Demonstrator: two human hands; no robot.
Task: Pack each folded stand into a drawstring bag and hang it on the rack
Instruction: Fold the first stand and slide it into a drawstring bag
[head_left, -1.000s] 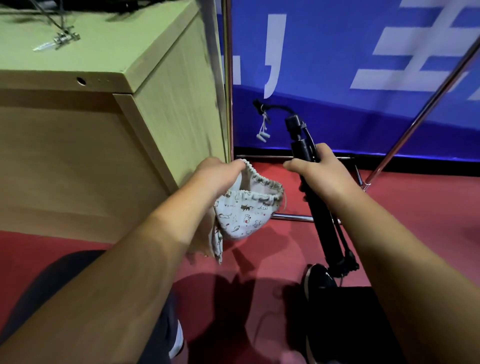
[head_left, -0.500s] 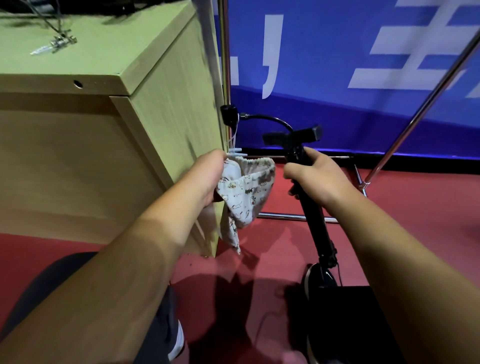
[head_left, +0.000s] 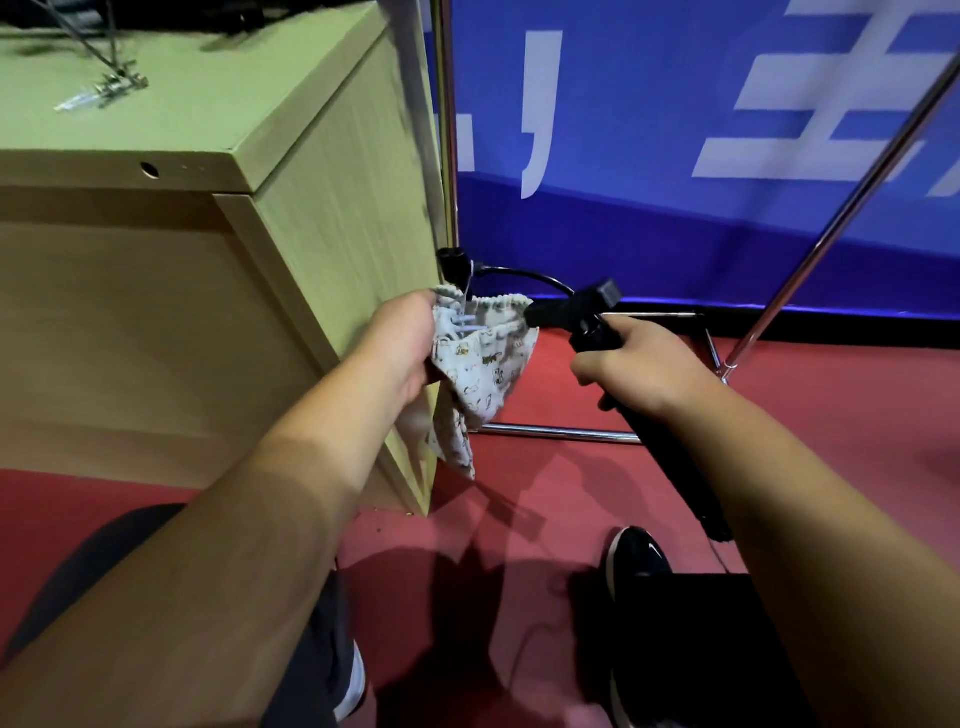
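**A:** Red floor (head_left: 831, 441) underfoot, blue banner (head_left: 675, 130) behind, and between them the folded stand (head_left: 678, 467) is being held up off the ground. Its head is nosing against the rim of the drawstring bag (head_left: 483, 374).

**B:** Yes, the right grip (head_left: 634, 369) is wrapping round the shaft just below the head. The left grip (head_left: 402, 345) is pinching the bag's gathered rim, holding it up beside the counter (head_left: 332, 182).

**A:** So we're watching the loading step, and I'd say nothing is going inside yet.

**B:** Agreed. The mouth is sagging, looking only partly open. The next move is calling for the head to be tipped down into it, then the cloth drawn along the shaft.

**A:** Anything getting in the way?

**B:** That black gooseneck (head_left: 524, 271) is arching right over the rim, and the cord ends (head_left: 465, 325) are dangling across the opening. Either could be snagging, I reckon. Only one grip is spreading the mouth, too.

**A:** And the rack (head_left: 561, 433)?

**B:** It's standing just behind, its upright hugging the counter's corner. Hanging is looking like a later job.
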